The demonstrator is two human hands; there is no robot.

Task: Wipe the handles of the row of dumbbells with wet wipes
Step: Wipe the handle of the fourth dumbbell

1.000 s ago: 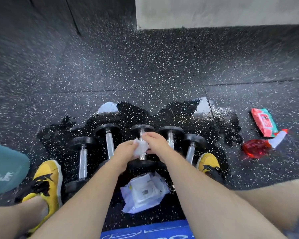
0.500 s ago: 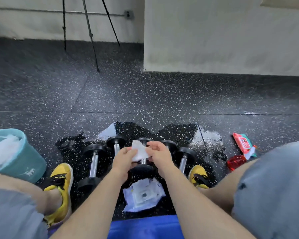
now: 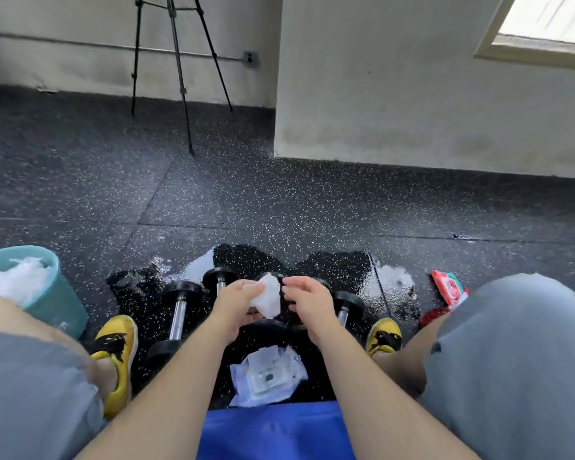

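Observation:
A row of black dumbbells with chrome handles lies on the wet speckled floor between my feet. My left hand holds a white wet wipe above the middle dumbbells. My right hand is just right of the wipe, its fingertips pinching the wipe's upper edge. The hands hide most of the middle dumbbells. A white wipe packet lies on the floor below my hands. A red and green wipe pack lies at the right, partly behind my knee.
A teal bin with white wipes inside stands at the left by my knee. My yellow shoes flank the dumbbells. A blue mat lies under me. A tripod stands by the far wall. Water pools behind the dumbbells.
My head has tilted up, showing the wall, tripod and bin. Both hands have lifted the wipe off the middle dumbbell handle and spread it slightly between them.

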